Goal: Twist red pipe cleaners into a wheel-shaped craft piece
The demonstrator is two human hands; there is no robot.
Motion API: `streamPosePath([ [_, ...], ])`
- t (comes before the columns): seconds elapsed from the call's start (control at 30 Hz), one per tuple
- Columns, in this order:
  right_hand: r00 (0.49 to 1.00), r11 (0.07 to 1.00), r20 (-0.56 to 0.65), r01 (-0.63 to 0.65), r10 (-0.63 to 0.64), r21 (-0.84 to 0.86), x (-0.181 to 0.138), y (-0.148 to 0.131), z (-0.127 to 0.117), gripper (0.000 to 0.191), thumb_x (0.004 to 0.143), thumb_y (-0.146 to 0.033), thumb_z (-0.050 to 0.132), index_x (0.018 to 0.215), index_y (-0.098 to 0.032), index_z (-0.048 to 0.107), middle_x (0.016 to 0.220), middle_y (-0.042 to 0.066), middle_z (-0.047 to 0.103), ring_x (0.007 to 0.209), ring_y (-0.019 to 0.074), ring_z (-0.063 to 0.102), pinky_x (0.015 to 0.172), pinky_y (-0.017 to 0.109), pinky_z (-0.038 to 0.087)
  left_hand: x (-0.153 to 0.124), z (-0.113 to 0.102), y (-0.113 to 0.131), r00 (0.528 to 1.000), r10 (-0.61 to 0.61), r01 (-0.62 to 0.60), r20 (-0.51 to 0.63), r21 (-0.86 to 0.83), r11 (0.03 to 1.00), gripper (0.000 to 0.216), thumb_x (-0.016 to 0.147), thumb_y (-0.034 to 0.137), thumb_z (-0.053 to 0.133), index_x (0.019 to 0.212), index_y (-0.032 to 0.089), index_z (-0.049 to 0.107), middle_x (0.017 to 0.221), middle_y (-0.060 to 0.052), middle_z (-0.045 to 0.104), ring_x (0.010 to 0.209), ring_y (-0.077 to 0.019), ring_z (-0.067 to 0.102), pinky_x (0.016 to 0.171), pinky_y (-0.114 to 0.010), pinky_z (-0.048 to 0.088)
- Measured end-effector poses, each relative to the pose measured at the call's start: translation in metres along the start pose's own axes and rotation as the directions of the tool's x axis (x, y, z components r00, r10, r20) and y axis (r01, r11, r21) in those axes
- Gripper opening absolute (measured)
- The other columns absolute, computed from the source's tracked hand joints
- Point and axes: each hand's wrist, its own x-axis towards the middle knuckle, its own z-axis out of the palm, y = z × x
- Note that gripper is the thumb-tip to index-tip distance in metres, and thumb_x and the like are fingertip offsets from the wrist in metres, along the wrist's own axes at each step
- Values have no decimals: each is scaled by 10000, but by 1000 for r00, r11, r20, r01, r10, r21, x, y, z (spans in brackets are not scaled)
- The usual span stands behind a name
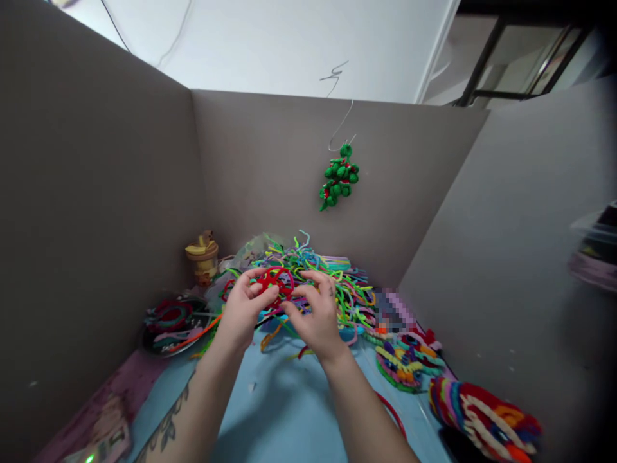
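Note:
Up over the table's middle, my left hand point(247, 302) is closed on a small red pipe-cleaner wheel point(275, 283), gripping its left side between thumb and fingers. The wheel is round, with spokes crossing inside a red and pinkish rim. At its right edge, the thumb and index finger of my right hand point(315, 312) pinch the rim, while the other fingers curl above. Just behind both hands lies a large heap of pipe cleaners point(344, 292) in many colours.
A green and red pipe-cleaner ornament point(340, 177) hangs from a wire hook on the grey partition point(260, 161). On the left stand a round tray point(176, 347) and a brown-yellow cup point(202, 257). Colourful fuzzy pieces point(486, 415) sit along the right of the blue table point(279, 418).

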Motion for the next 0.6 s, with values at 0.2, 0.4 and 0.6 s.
streamPosePath([
  [0.2,1000,1000,6,25,-25,-1,-4,-4,3,82,789,-178,572,801,-230,633,954,49,523,952,203,502,880,390,410,-1,4,-2,1000,9,-9,2,-9,1000,515,625,275,759,1046,187,474,782,-10,692,676,-130,643,649,-229,474],
  [0.4,952,966,222,166,-208,197,-8,-23,5,104,812,-170,548,833,-225,634,878,39,555,862,169,510,802,334,446,5,0,-5,987,99,-100,-129,-2,995,528,615,271,757,1039,206,450,705,29,656,606,-114,619,598,-213,460],
  [0.6,972,943,217,15,-91,332,-6,-26,5,102,843,-286,536,828,-201,591,860,49,597,868,179,548,798,327,457,4,0,-2,988,103,-104,-115,-4,995,543,626,268,748,1077,197,455,763,9,652,644,-116,620,626,-223,469],
])
